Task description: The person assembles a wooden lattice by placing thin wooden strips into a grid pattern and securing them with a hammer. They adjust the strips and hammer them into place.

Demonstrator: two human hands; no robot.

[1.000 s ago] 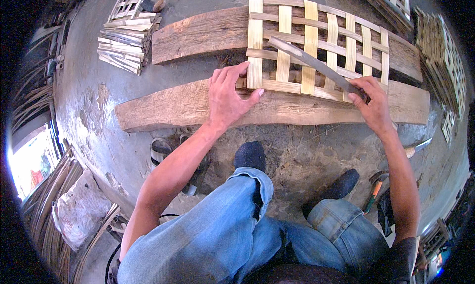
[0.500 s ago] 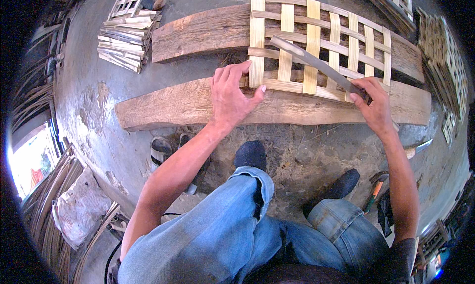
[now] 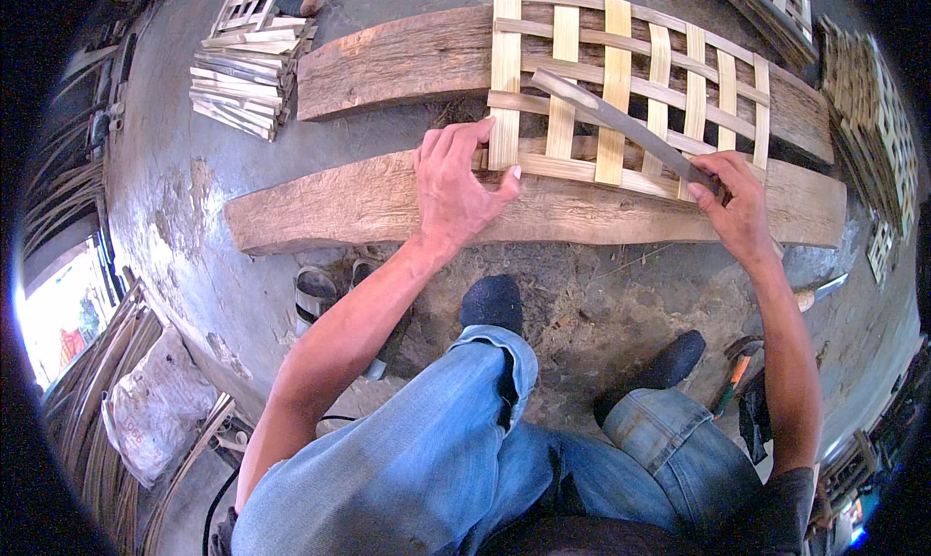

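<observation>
A woven lattice of pale bamboo strips lies across two thick wooden beams. My left hand grips its near left corner, the fingers curled at the side of the end strip and the thumb by its lower end. My right hand is closed round one end of a long, flat grey bar. The bar slants over the lattice up to the left, its pale, worn tip above the openings near the second strip. Whether the bar touches the strips I cannot tell.
The near beam and the far beam rest on a concrete floor. A pile of cut strips lies far left, stacked lattices far right. An orange-handled tool is by my right foot, a metal can near my left forearm.
The lattice, both hands and the bar have shifted very slightly to the right. The grip of each hand looks the same.
</observation>
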